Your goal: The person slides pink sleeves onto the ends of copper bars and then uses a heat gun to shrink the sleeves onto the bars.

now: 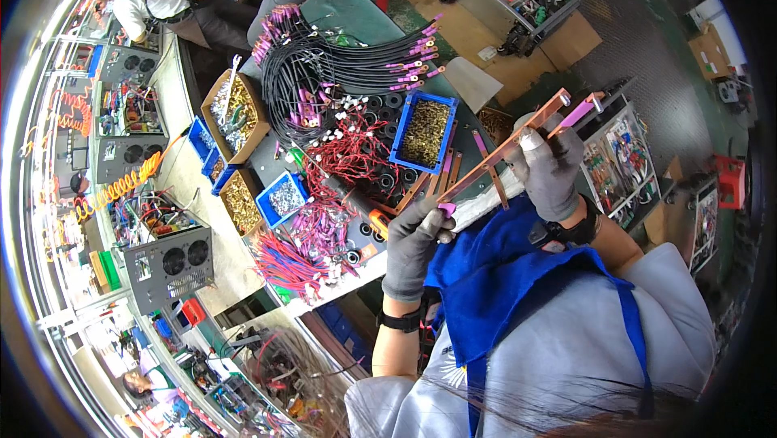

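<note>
Both gloved hands, left hand (414,242) and right hand (550,169), are pinching a long copper bar (502,149) mid-frame, and it's looking ready to swing into the blue bin (423,132) of small brass parts.

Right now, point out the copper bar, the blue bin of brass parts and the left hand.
copper bar (506,146), head view, middle of its length.
blue bin (442,103), head view, far right rim.
left hand (414,245), head view, back of the glove.
</note>
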Available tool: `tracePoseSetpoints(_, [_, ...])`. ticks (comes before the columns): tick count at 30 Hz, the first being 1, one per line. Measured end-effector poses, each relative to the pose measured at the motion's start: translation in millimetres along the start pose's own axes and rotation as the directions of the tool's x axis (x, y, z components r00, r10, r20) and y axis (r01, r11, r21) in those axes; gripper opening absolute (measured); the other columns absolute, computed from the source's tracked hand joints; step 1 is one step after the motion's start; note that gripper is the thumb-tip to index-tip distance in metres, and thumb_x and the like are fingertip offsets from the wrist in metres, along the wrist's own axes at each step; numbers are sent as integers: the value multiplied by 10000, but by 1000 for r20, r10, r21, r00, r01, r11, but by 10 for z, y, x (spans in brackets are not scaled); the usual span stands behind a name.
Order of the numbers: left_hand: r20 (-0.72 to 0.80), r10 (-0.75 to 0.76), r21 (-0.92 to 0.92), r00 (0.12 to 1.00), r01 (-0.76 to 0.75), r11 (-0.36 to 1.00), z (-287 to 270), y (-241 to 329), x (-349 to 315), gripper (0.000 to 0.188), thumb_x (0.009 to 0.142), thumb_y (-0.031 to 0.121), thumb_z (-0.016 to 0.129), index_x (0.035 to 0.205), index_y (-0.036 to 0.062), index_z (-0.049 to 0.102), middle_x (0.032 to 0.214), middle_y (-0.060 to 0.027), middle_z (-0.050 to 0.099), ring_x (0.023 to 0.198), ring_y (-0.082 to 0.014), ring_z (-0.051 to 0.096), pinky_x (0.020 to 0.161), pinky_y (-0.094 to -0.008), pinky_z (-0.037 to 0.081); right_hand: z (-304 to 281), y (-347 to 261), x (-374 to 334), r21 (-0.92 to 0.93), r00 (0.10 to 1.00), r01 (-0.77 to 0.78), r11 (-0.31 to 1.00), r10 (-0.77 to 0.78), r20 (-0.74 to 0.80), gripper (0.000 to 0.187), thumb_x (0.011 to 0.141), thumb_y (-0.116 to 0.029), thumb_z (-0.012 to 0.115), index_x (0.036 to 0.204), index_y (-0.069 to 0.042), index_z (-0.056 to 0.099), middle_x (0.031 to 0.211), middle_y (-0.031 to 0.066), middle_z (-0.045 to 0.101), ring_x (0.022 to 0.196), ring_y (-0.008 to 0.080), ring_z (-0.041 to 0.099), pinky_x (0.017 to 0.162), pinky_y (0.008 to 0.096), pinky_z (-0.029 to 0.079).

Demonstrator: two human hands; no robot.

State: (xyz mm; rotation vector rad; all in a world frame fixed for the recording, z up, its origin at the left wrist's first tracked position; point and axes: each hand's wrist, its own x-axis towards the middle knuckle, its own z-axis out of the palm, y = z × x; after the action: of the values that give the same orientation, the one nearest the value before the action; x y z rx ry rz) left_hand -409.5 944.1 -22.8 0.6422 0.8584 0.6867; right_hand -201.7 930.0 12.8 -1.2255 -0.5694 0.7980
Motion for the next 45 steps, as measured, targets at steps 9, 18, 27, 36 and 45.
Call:
tracePoseSetpoints(9, [2, -3, -94, 1000, 3, 996, 45, 4, -1, 251, 897, 130, 571, 1096, -20, 601, 849, -65, 625, 708, -114, 565, 589, -225, 445, -40, -38, 20, -112, 995, 98, 989, -96, 25, 99, 858, -116, 523, 907, -46, 572, 600, 0, 521, 463, 38, 408, 417, 192, 311])
tracePoseSetpoints(18, [33, 38, -120, 999, -34, 992, 41, -23, 5, 241, 896, 119, 566, 1091, -20, 601, 794, -66, 605, 690, -122, 542, 568, -230, 419, -95, -75, 28, -106, 998, 51, 993, -48, 28, 105, 857, -128, 533, 896, -46, 587, 598, -6, 532, 472, 33, 418, 416, 185, 311])
tracePoseSetpoints(27, [16, 54, -113, 998, -52, 992, 116, 3, -22, 243, 895, 126, 573, 1093, -13, 599, 801, -61, 603, 707, -121, 553, 568, -232, 432, -117, -122, 27, -131, 993, 115, 985, -110, 45, 98, 861, -109, 523, 887, -45, 592, 592, 0, 550, 450, 30, 427, 409, 181, 321])
tracePoseSetpoints(36, [-55, 128, -2, 990, -128, 992, 202, 25, -64, 263, 894, 130, 578, 1106, -27, 588, 859, -75, 623, 711, -122, 581, 598, -225, 481, -136, -156, -2, -140, 993, 107, 984, -97, 72, 86, 859, -109, 525, 892, -50, 578, 584, 11, 548, 443, 31, 435, 403, 173, 326])
tracePoseSetpoints(45, [-36, 121, 5, 992, -121, 993, 209, -36, -59, 244, 896, 94, 565, 1112, -18, 587, 879, -94, 636, 735, -139, 600, 593, -249, 494, -178, -201, 4, -56, 998, 61, 997, -62, -11, 95, 859, -133, 549, 900, -53, 581, 694, -9, 545, 538, 33, 496, 441, 156, 370])
